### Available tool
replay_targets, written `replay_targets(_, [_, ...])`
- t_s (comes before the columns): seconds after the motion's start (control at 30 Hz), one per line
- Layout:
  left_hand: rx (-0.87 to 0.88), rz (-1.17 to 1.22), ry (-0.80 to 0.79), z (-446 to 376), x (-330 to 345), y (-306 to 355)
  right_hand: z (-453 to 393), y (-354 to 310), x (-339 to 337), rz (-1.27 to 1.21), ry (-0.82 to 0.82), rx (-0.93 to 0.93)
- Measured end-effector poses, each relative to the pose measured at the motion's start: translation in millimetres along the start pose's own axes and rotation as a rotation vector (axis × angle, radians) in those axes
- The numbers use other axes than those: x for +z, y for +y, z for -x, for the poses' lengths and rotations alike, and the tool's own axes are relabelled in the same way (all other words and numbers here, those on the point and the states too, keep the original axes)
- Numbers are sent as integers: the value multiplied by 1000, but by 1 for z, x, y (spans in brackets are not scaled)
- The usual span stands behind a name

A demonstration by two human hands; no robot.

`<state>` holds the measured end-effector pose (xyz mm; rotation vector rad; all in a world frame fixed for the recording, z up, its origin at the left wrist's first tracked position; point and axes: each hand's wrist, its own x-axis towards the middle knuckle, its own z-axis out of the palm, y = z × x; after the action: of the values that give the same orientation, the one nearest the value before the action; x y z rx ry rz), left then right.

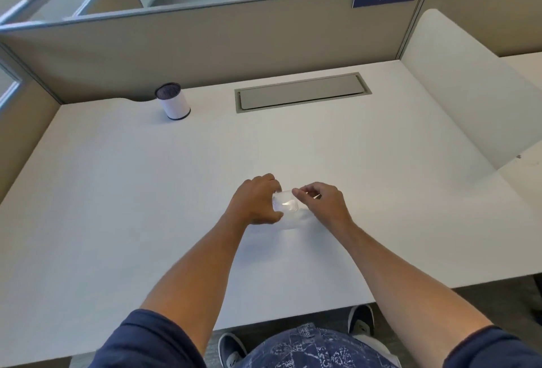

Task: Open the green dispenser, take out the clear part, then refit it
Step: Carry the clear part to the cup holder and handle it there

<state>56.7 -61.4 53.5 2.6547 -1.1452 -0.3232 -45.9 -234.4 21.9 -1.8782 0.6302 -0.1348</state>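
Note:
A small pale, see-through piece with rounded corners, the clear part, sits between both hands just above the white desk. My left hand curls around its left side with the thumb below and the fingers over the top. With thumb and forefinger, my right hand pinches its upper right corner. Glare washes out the piece. No green dispenser body shows; whatever lies under the hands is hidden.
A white cylinder with a dark top stands at the back left. A grey cable hatch is set into the desk at the back. Beige partitions close off the back and left; a white divider stands on the right.

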Motion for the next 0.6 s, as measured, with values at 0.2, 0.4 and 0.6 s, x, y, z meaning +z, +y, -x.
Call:
replay_targets(0.2, [-6,-46,53,-16,-25,-19,-26,-22,7,-269,-99,61])
replay_targets(0.4, [-4,-68,73,-34,-46,-42,-56,-41,26,-336,-145,102])
replay_targets(0.6, [-6,-82,94,-54,-66,-73,-88,-64,54,-385,-173,105])
